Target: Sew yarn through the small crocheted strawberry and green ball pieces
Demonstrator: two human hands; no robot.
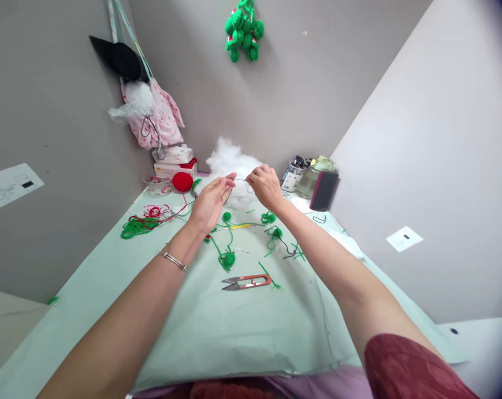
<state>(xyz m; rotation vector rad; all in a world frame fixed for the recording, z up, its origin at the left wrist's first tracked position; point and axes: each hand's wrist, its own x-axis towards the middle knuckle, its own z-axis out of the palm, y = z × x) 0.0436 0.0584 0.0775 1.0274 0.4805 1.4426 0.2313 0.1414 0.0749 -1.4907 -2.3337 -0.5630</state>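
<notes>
Both hands are raised over the far part of the table, with a thin dark thread (241,179) stretched between them. My left hand (213,200) pinches one end between thumb and fingers. The fingers of my right hand (265,185) are closed on the other end, and a small loop hangs below them. Beneath the hands lie small green crocheted pieces (228,259) with yarn tails and a yellow-handled crochet hook (239,226). A needle (242,250) lies nearby. Closer to me rest orange-handled thread snips (247,282).
White stuffing (229,158) is heaped behind the hands. At left are a red yarn ball (182,182), green yarn (138,227) and stacked boxes (176,168). A phone (324,191), a jug (307,183) and a pen can (292,176) stand at right. Green crocheted pieces (244,33) hang on the wall.
</notes>
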